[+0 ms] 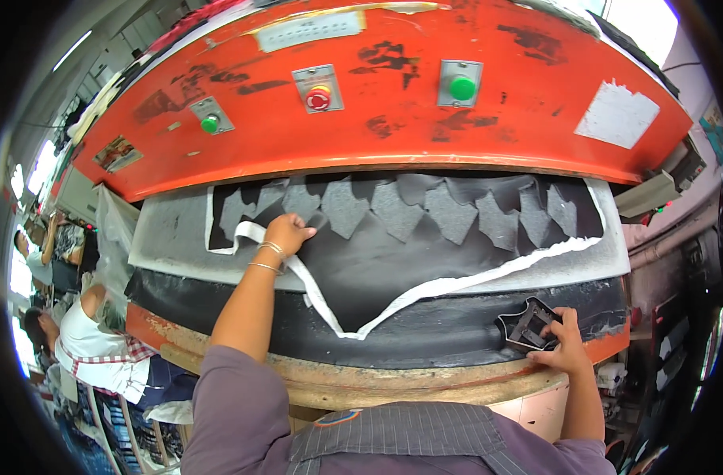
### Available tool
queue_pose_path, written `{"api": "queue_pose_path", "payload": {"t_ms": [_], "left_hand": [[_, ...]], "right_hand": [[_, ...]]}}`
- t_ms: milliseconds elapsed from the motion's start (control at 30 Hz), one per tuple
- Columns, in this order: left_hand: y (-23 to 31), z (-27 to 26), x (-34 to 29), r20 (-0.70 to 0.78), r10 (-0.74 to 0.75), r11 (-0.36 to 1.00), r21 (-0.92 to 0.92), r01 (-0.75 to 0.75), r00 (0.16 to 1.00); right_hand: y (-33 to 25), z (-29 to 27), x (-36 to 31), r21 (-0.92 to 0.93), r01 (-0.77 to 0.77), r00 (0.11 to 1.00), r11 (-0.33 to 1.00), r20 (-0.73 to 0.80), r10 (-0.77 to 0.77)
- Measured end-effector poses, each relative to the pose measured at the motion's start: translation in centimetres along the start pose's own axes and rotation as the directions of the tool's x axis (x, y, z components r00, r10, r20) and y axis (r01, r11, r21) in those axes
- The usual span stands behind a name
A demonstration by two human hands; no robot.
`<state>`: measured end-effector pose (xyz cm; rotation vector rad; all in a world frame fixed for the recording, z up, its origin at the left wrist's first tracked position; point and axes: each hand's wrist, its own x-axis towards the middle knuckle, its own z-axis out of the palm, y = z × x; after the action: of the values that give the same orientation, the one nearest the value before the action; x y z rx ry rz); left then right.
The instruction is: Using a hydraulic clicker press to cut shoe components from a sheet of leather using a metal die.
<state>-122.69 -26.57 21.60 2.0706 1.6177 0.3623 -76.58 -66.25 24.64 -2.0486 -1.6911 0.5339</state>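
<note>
My right hand (566,344) grips a cutting die (528,324), a dark metal frame with a pointed outline, near the front right edge of the press bed. A black sheet of leather-like material (353,257) lies on the grey cutting board (171,229). Along its far side runs a row of pointed cut-outs through which the grey board shows. A ragged white edge (425,291) borders the sheet and dips to a point at the front. My left hand (289,235) is closed at the sheet's left part, thumb and fingers pinching the dark material by a cut-out.
An orange press head (393,103) spans the far side, bearing two green buttons (462,88) and a red emergency-stop knob (317,97). Black material (377,340) covers the bed's front above a worn wooden edge (330,388). At the left, a person in white (100,348) sits nearby.
</note>
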Motion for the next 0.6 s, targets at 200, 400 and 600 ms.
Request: {"api": "queue_pose_path", "payload": {"t_ms": [200, 400, 600], "left_hand": [[-0.1, 1.0, 1.4, -0.185, -0.038, 0.992, -0.128, 0.015, 0.982], [-2.6, -0.6, 3.0, -0.211, 0.251, 0.967, 0.098, -0.235, 0.945], [-8.6, -3.9, 4.9, -0.174, 0.496, 0.861, 0.225, -0.456, 0.851]], "right_hand": [[-10.3, 4.3, 4.4, 0.18, 0.26, 0.963, 0.949, -0.115, -0.243], [-24.4, 16.2, 15.7, 0.143, 0.435, 0.875, 0.889, -0.299, -0.38], [-30.4, 24.3, 20.8, -0.051, 0.241, 0.895, 0.969, -0.373, -0.243]]}}
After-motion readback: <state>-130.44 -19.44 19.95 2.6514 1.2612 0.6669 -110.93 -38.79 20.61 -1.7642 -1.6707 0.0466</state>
